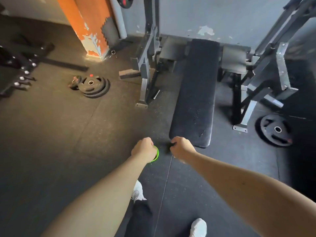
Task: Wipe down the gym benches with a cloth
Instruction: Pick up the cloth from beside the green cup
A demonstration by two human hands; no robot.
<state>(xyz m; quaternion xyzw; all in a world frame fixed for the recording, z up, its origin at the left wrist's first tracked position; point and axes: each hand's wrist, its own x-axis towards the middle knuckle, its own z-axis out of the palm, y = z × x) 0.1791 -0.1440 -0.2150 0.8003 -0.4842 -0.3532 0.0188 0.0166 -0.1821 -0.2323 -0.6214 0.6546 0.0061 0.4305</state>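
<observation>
- Here both bare forearms reach forward and down, hands held side by side just short of the near end of the bench.
- The left hand is curled into a fist around a bright green object; only a curved green edge shows past the knuckles, so what it is cannot be told.
- The right hand is also closed, its fingertips pinching a small dark cloth, which hangs blurred between the two hands, just beside the bench's near left corner; whether it touches the pad cannot be told.
- The bench is a long black pad running away from the person into a grey metal rack, its far end near the grey wall.
- A weight plate lies flat on the dark rubber floor to the right of the bench; a stack of plates lies well apart to the left.
- White shoes and a dark trouser leg show below the arms, partly hidden by them.
- An orange pillar with chipped paint stands at upper left.
</observation>
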